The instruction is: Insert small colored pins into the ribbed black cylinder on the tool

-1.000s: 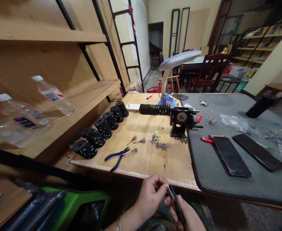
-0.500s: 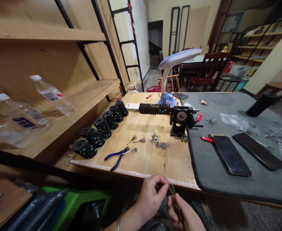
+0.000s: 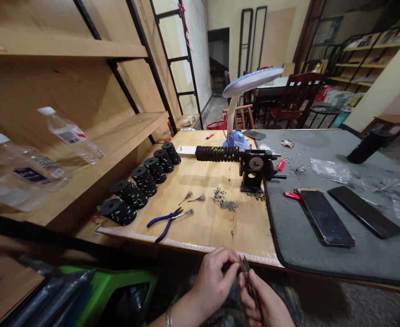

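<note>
Spread wider than a second ago, the blades of the dark metal snips point(image 3: 250, 279) stand apart at six o'clock, near the wooden worktop point(image 3: 200, 186). The right hand point(image 3: 266, 297) has its grip wrapped around them. The left hand point(image 3: 213, 278) presses thumb and forefinger together beside the tips. At nine o'clock, clear plastic bottles point(image 3: 75, 138) occupy a wooden shelf point(image 3: 125, 136); their contents are unclear.

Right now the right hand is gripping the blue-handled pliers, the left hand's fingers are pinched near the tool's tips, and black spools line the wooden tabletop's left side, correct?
One error: the head view shows the blue-handled pliers lying on the wooden tabletop. The right hand grips a slim, dark, two-bladed tool, apparently snips. The rest stands.
</note>
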### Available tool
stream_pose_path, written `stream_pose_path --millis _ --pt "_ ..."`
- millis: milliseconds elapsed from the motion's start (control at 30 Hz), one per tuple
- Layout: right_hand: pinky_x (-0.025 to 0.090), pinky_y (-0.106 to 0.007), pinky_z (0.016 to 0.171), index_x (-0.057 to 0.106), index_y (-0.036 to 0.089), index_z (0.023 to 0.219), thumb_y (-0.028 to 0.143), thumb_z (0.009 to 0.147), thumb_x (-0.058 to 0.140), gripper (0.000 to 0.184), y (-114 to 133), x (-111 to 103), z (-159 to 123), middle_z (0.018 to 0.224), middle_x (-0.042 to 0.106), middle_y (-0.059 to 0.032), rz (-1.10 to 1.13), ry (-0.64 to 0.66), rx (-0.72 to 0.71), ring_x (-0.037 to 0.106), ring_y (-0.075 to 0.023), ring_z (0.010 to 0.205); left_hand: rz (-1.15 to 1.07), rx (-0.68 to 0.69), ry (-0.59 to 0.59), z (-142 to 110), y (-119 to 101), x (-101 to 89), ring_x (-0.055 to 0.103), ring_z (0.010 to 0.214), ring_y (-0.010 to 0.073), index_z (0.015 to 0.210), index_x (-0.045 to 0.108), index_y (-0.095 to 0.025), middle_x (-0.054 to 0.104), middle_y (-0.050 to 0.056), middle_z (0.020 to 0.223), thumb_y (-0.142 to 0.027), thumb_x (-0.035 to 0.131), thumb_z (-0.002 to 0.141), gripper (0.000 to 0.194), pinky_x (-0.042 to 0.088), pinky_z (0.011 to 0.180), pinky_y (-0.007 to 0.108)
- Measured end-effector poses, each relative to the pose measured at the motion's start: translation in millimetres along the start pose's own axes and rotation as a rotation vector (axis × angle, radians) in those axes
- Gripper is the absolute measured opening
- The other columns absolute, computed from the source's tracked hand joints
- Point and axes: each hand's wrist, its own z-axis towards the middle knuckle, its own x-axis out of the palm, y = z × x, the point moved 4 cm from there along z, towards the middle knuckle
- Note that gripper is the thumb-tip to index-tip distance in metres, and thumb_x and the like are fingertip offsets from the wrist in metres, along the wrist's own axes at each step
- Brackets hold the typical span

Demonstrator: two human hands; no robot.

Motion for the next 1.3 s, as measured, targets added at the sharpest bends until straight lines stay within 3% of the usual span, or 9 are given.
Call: stream_pose_path --millis 367,733,833,967,1033,1100,1200,1233,1300 --pt "0.001 -0.017 0.040 0.052 0.018 0.077 0.071 0.053 0.077 0.063 -3.2 -1.2 -2.3 0.042 0.037 0.0135 0.091 0.038 0.075 0.016 0.0006 0.035 0.044 0.082 0.025 -0.4 -2.6 1.1 0.065 0.083 0.0208 0.076 0.066 -0.020 0.071 0.009 0.086 -0.013 0.052 0.087 0.020 0.048 0.077 0.028" --pt "0.003 -0.017 0.039 0.048 0.021 0.072 0.074 0.059 0.072 0.060 -0.9 -4.6 -5.6 0.046 0.028 0.0143 0.002 -0.013 -0.023 0.008 -0.0016 0.040 0.027 0.074 0.042 -1.5 -2.6 2.6 0.067 0.086 0.0214 0.077 0.069 -0.021 0.073 0.008 0.089 -0.014 0.054 0.088 0.019 0.048 0.080 0.030" --pt "0.015 -0.018 0.039 0.053 0.021 0.075 0.078 0.072 0.056 0.057 19.6 -25.0 -13.3 0.049 0.033 0.0106 -0.245 -0.179 -0.252 0.021 -0.0050 0.040 -0.089 -0.019 -0.006 -1.8 2.0 0.7 0.067 0.083 0.0210 0.075 0.068 -0.019 0.073 0.008 0.085 -0.017 0.059 0.085 0.014 0.048 0.078 0.029" --pt "0.043 -0.031 0.059 0.061 0.024 0.093 0.063 0.085 0.046 0.043 77.8 -72.9 -35.3 0.079 0.066 -0.0064 -0.992 -0.747 -0.672 0.061 -0.0246 0.072 -0.344 -0.204 -0.083 -3.6 11.6 -5.9 0.065 0.078 0.0196 0.075 0.067 -0.016 0.071 0.007 0.080 -0.027 0.066 0.082 0.013 0.049 0.073 0.027" --pt "0.046 -0.041 0.067 0.063 0.021 0.094 0.054 0.088 0.041 0.041 100.8 -87.1 -40.0 0.085 0.069 -0.0138 -1.399 -0.958 -0.718 0.062 -0.0342 0.083 -0.492 -0.297 -0.110 -5.5 17.1 -8.6 0.063 0.074 0.0178 0.075 0.066 -0.015 0.070 0.007 0.079 -0.034 0.069 0.080 0.019 0.048 0.066 0.025" --pt "0.046 -0.051 0.075 0.066 0.015 0.098 0.047 0.090 0.039 0.042 112.8 -86.0 -39.6 0.097 0.069 -0.0217 -1.640 -1.021 -0.818 0.060 -0.0407 0.093 -0.612 -0.365 -0.144 -7.9 21.7 -10.5 0.061 0.071 0.0161 0.075 0.065 -0.015 0.069 0.006 0.079 -0.037 0.072 0.078 0.024 0.046 0.060 0.023" --pt "0.044 -0.055 0.091 0.064 0.014 0.110 0.038 0.090 0.048 0.036 106.8 -54.5 -34.3 0.114 0.066 -0.0220 -1.612 -0.840 -1.094 0.057 -0.0396 0.108 -0.690 -0.397 -0.199 -11.4 25.2 -12.6 0.061 0.070 0.0154 0.074 0.065 -0.014 0.068 0.006 0.077 -0.037 0.073 0.077 0.024 0.046 0.059 0.022" --pt "0.045 -0.052 0.094 0.063 0.017 0.114 0.034 0.089 0.052 0.032 99.5 -37.6 -30.6 0.114 0.067 -0.0183 -1.532 -0.672 -1.171 0.059 -0.0357 0.108 -0.683 -0.386 -0.210 -12.2 25.0 -13.6 0.061 0.070 0.0154 0.074 0.066 -0.015 0.068 0.006 0.077 -0.037 0.073 0.077 0.023 0.046 0.059 0.022" --pt "0.050 -0.042 0.092 0.053 0.022 0.130 0.026 0.090 0.053 0.040 81.3 -3.1 -16.9 0.125 0.064 -0.0137 -1.368 -0.300 -1.101 0.060 -0.0298 0.112 -0.634 -0.329 -0.236 -13.2 22.7 -17.3 0.062 0.074 0.0164 0.075 0.068 -0.015 0.070 0.006 0.080 -0.034 0.072 0.079 0.020 0.048 0.065 0.023"
